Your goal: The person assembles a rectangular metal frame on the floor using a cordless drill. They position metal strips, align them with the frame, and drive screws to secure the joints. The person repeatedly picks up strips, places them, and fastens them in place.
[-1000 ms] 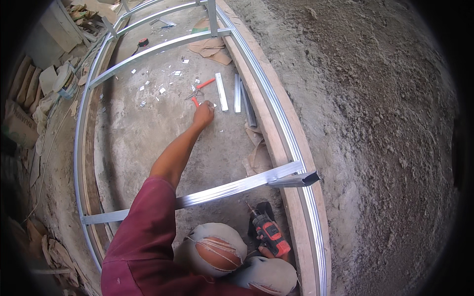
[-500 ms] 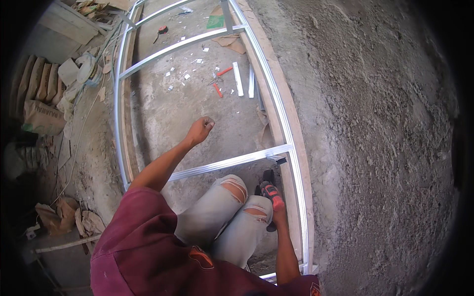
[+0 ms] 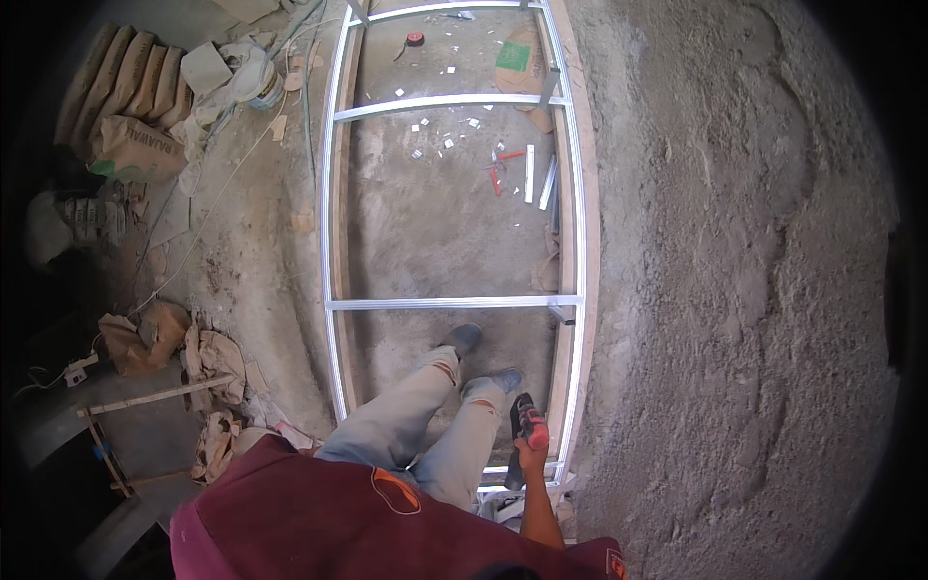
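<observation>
In my right hand [image 3: 532, 462] is a red and black cordless drill [image 3: 531, 425], held beside my right leg with my fingers wrapped round its grip. My left hand is out of the picture. I stand inside a long silvery metal-channel frame [image 3: 454, 304] resting on timber along both sides. One crossbar runs just ahead of my feet, with a short bent metal piece [image 3: 562, 314] at its right end. Further ahead, red-handled snips [image 3: 496, 180] lie on the concrete floor near two short metal strips [image 3: 529, 174].
A tape measure [image 3: 415, 39] and small white scraps [image 3: 448, 143] lie inside the frame. Brown sacks [image 3: 126, 82], a bucket [image 3: 263, 82], a cable and torn paper [image 3: 145, 338] line the left. Rough grey ground [image 3: 725, 290] stretches along the right.
I have risen from a crouch to standing, and the view has swung round. My left hand has left the picture. The drill has come up with my right hand.
</observation>
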